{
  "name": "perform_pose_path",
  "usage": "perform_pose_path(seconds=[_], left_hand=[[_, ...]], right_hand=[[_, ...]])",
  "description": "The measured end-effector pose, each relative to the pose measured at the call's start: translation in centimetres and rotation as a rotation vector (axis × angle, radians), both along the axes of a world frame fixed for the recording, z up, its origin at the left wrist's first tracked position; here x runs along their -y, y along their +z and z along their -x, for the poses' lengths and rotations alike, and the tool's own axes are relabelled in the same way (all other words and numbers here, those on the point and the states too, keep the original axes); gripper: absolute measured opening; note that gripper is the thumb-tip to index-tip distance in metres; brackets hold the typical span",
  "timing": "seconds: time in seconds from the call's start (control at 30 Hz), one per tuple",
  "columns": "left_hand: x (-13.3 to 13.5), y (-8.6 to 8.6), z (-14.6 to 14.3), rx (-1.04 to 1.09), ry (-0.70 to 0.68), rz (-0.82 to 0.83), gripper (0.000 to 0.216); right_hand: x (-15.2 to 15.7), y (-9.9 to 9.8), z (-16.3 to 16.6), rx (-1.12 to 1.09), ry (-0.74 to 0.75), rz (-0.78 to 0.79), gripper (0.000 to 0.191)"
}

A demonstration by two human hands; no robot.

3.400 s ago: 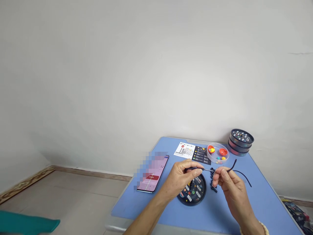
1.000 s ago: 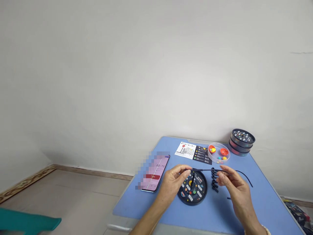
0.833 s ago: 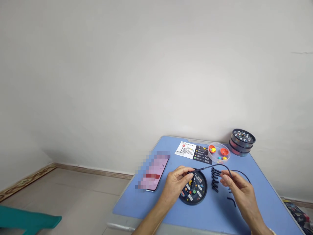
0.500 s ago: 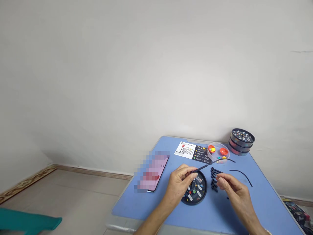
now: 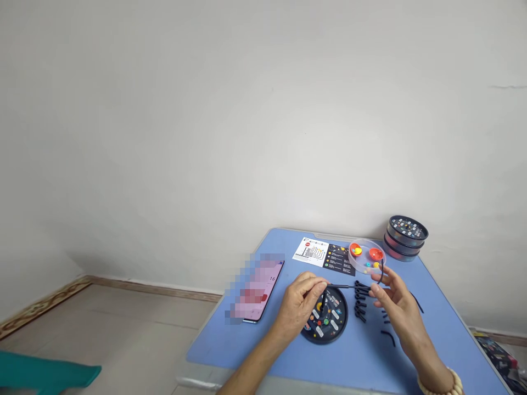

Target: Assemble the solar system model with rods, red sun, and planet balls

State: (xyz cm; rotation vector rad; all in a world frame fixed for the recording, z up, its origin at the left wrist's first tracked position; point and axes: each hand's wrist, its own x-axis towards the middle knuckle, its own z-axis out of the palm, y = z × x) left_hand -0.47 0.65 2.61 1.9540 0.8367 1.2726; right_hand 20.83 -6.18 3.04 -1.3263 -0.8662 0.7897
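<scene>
Above the round black base (image 5: 334,329), the left hand (image 5: 303,302) pinches one end of a slim black rod (image 5: 342,286) between thumb and fingers. To the base's right, the right hand (image 5: 398,307) meets the rod's bent far end; whether its fingertips press together cannot be told. Beside the base's right edge lie black eyelet pieces (image 5: 359,308). Likely hazard: slack fingertips could let the rod twist free and scatter these.

Cream beaded bracelet (image 5: 457,379), right wrist (image 5: 431,370)
</scene>
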Motion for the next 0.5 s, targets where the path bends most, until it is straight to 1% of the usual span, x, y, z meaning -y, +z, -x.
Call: perform_pose_path(seconds=[0.13,0.3,0.37,0.5], left_hand=[[0.1,-0.1,-0.2,-0.012,0.007,0.035,0.033],[0.4,0.2,-0.6,-0.056,0.004,-0.009,0.034],[0.5,0.2,-0.6,-0.089,0.004,-0.012,0.035],[0.5,0.1,-0.4,-0.121,-0.004,-0.023,0.037]], right_hand=[[0.3,0.4,0.3,0.009,0.077,0.005,0.058],[1.0,0.1,0.5,-0.111,0.08,0.003,0.062],[1.1,0.0,0.5,-0.172,0.089,0.021,0.06],[1.3,-0.1,0.4,-0.293,0.143,0.036,0.044]])
